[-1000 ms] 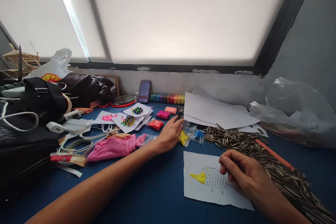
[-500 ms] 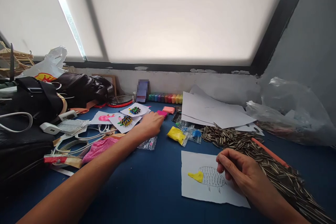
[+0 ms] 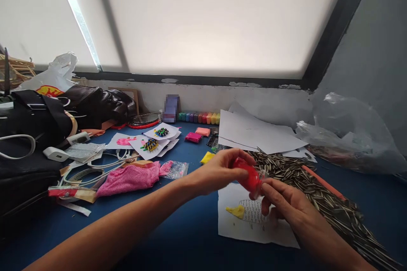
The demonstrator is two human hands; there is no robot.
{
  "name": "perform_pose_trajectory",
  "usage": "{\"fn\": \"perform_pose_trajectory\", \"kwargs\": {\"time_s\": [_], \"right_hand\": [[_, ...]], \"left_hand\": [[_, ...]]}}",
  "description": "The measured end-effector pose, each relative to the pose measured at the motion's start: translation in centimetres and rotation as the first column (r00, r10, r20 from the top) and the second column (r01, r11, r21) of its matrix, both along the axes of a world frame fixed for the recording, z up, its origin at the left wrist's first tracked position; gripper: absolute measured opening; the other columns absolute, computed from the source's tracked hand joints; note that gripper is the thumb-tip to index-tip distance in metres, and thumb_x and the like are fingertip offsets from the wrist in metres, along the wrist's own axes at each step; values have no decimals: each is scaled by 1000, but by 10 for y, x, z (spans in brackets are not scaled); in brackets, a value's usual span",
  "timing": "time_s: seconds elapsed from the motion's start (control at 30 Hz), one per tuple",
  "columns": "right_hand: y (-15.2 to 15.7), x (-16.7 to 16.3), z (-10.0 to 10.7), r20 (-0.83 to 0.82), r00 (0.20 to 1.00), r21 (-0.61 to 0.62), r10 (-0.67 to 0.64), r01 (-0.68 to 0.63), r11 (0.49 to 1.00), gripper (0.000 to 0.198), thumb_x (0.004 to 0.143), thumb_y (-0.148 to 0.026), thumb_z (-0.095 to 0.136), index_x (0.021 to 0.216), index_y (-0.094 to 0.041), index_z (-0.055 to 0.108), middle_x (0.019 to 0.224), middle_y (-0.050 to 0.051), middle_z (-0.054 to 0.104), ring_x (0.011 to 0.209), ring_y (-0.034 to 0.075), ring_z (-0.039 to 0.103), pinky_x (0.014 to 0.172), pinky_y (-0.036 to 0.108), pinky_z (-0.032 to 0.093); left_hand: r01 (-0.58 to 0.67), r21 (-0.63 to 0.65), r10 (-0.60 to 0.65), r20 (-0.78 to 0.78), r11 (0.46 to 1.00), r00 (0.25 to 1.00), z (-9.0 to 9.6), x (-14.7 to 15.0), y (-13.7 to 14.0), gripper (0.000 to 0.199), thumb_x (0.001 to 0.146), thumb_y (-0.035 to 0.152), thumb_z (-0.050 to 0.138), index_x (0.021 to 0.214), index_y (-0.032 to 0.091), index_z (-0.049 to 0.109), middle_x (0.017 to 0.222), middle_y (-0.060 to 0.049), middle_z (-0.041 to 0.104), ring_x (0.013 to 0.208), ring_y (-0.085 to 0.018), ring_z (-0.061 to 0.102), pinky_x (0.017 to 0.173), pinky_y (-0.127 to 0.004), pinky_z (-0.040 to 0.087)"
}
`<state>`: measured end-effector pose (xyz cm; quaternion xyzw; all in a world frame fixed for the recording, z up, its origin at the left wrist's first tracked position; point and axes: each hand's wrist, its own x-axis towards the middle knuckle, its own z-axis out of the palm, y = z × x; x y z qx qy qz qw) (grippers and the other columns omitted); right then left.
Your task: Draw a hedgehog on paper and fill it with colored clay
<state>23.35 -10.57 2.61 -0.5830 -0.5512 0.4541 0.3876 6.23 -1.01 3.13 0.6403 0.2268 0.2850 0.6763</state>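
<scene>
My left hand [image 3: 227, 169] grips a small clear packet of red modelling clay [image 3: 249, 178] above the paper. At the packet's right end, my right hand [image 3: 282, 199] pinches the loose plastic between thumb and fingers. Beneath both hands lies a white sheet [image 3: 229, 230] with a drawn oval body covered in small marks and two short legs. Yellow clay [image 3: 235, 211] is pressed onto the left end of the drawing as a pointed head. A yellow clay packet [image 3: 207, 158] is partly hidden behind my left hand.
Sunflower seeds [image 3: 330, 203] spread along the right, with an orange stick [image 3: 322, 182] on them. Behind are white paper sheets [image 3: 257, 131], a magenta packet [image 3: 193, 137] and a row of coloured clays [image 3: 199, 117]. A pink cloth [image 3: 130, 180], cables and black bags [image 3: 34, 123] crowd the left.
My left hand has come back from the far packets toward the right and nearer, now with the red clay packet. My right hand has closed on the packet's end.
</scene>
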Motion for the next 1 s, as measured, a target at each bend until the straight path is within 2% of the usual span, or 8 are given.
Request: {"fn": "perform_pose_trajectory", "kwargs": {"time_s": [0.13,0.23,0.3,0.43,0.6,0.83,1.0], "right_hand": [[-2,2,-1,0,1000,40,21,-21,999,44,86,-62,53,74,-20,63,63,-2,50,55,11,43,53,22,43],[-3,5,-3,-26,1000,41,5,-4,999,41,85,-59,58,72,-20,62,61,-3,49,54,9,41,52,21,40],[-2,6,-5,-50,999,34,-11,13,999,41,83,-58,62,70,-19,62,62,-4,49,54,9,41,52,20,39],[-1,6,-6,-79,997,22,-3,5,1000,42,84,-60,60,72,-19,62,70,-1,56,57,10,44,52,21,40],[1,6,-5,-57,998,-17,-14,13,1000,43,87,-60,55,77,-19,62,73,0,58,60,11,45,54,21,40],[0,7,-5,-85,996,-65,-30,25,998,39,86,-58,58,79,-20,61,64,-3,49,58,10,42,55,21,39],[1,5,-7,-127,991,-84,-34,23,996,41,83,-60,60,79,-20,61,65,-4,49,59,10,42,53,20,39]], "left_hand": [[66,-44,-66,-16,997,998,-3,2,-7,39,80,19,68,117,13,56,93,-7,66,85,-16,64,81,-32,51],[147,-108,-152,-44,983,987,-5,1,-6,36,79,32,73,106,11,60,82,-7,66,72,-15,64,69,-32,54],[139,-109,-145,-49,984,988,-6,1,-4,34,78,34,73,99,10,62,78,-6,66,67,-14,63,65,-30,53],[109,-103,-115,-59,989,992,-7,1,-3,26,80,25,69,100,10,62,77,-5,66,66,-13,63,66,-29,54],[100,-62,-105,-85,993,991,-7,2,-4,17,84,17,60,99,9,62,79,-6,65,67,-12,62,64,-26,52],[127,16,-124,-123,992,985,-12,1,-5,19,87,25,60,97,11,64,80,-7,67,69,-14,62,56,-23,48],[136,92,-123,-135,986,983,-13,0,-5,20,88,30,59,93,12,66,81,-7,68,71,-14,62,54,-21,45]]}}
